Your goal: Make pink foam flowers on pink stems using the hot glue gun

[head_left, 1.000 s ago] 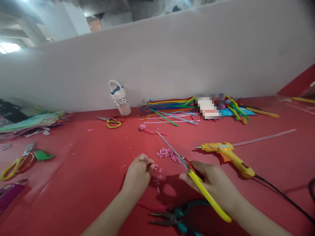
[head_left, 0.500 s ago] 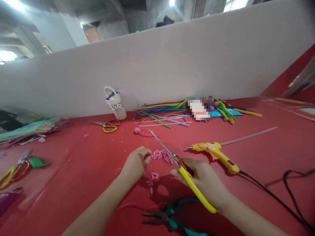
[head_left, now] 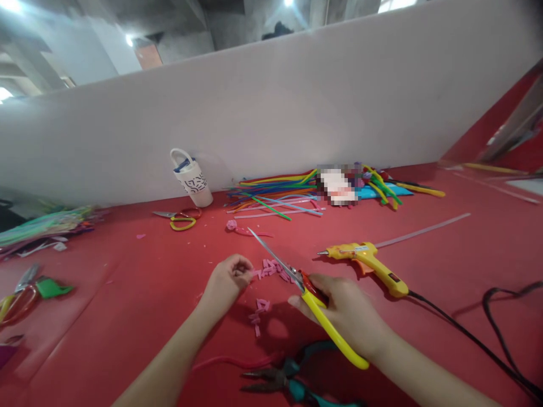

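Observation:
My right hand [head_left: 345,314] grips yellow-handled scissors [head_left: 297,282], their closed blades pointing up and left over the red table [head_left: 127,316]. My left hand [head_left: 227,280] is curled, fingers pinched at the edge of a heap of small pink cut pieces [head_left: 271,268]; what they pinch is too small to name. A few more pink pieces [head_left: 259,312] lie between my hands. A pink pipe cleaner [head_left: 231,362] lies below my left forearm.
Teal-handled pliers [head_left: 292,384] lie near the front edge. A yellow glue gun [head_left: 367,263] with a black cord [head_left: 487,345] sits right of my hand. Coloured pipe cleaners [head_left: 275,195], a white cup [head_left: 190,180], other scissors [head_left: 180,219] and a white partition [head_left: 297,113] stand behind.
My left hand has shifted up from the lower pink pieces to the upper heap. The right hand with the scissors has drifted slightly left; the view has swung a little.

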Action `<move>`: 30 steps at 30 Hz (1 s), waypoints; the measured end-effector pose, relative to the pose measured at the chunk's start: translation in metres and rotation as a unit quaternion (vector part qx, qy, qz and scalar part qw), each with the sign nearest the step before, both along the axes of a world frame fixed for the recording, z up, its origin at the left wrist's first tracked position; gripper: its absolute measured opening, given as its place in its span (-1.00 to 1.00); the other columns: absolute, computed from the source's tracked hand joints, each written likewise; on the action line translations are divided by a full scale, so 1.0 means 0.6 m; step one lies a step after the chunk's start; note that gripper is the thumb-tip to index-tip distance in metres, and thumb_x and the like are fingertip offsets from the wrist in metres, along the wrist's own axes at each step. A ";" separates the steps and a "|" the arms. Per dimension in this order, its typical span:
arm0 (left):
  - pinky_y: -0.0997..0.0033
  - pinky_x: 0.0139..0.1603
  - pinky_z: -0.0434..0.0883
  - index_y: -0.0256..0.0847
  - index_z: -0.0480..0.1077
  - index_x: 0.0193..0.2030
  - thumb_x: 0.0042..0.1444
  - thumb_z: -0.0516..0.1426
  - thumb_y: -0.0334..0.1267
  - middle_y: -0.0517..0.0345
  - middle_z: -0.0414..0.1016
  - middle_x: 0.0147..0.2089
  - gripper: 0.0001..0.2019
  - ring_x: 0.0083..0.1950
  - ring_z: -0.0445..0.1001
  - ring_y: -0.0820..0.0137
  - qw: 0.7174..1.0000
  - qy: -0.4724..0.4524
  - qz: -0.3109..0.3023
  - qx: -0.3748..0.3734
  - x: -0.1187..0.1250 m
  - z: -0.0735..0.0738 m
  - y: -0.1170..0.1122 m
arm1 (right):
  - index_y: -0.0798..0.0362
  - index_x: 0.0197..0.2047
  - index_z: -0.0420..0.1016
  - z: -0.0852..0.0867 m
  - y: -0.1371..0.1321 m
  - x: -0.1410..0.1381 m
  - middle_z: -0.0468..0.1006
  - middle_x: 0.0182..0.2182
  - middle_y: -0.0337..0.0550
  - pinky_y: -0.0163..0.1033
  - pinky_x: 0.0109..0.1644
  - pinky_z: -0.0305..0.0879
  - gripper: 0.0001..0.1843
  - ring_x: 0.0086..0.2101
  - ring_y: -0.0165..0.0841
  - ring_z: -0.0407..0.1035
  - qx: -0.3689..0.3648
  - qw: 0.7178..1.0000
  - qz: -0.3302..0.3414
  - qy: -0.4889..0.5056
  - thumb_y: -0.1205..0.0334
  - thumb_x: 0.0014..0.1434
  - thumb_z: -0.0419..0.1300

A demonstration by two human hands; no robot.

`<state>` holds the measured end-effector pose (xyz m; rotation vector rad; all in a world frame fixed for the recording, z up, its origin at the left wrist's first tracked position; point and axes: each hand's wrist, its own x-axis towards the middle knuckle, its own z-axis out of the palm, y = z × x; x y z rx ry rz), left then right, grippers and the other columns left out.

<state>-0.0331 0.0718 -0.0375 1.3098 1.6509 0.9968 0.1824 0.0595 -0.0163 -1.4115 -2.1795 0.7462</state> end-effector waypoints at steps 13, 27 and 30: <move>0.50 -0.32 0.38 -0.28 0.43 -0.40 -0.16 0.19 -0.31 0.11 0.50 -0.40 -0.87 -0.45 0.45 0.52 0.970 -0.231 -0.012 -0.078 0.000 0.023 -0.015 | -0.01 -0.62 0.01 0.002 0.001 -0.006 0.08 -0.70 -0.39 -0.34 -0.58 -0.18 -0.52 -0.64 -0.48 -0.06 -0.023 1.000 -0.007 -0.018 -0.16 0.04 0.08; 0.41 -0.41 0.13 -0.19 0.45 -0.54 -0.19 0.08 -0.49 0.22 0.33 -0.55 -0.84 -0.50 0.24 0.42 0.989 0.129 -0.071 0.006 0.016 0.009 -0.014 | 0.00 -0.61 0.02 -0.004 0.004 -0.004 0.04 -0.69 -0.40 -0.34 -0.57 -0.21 -0.52 -0.62 -0.48 -0.11 -0.023 1.000 -0.007 -0.010 -0.16 0.03 0.09; 0.41 -0.39 0.12 -0.18 0.35 -0.61 -0.21 0.12 -0.48 0.27 0.26 -0.57 -0.88 -0.49 0.21 0.43 0.987 0.143 -0.074 0.023 0.026 0.003 -0.005 | 0.00 -0.62 0.00 -0.002 0.004 -0.005 0.04 -0.69 -0.40 -0.34 -0.57 -0.21 -0.51 -0.62 -0.48 -0.13 -0.028 0.999 -0.013 -0.012 -0.16 0.03 0.09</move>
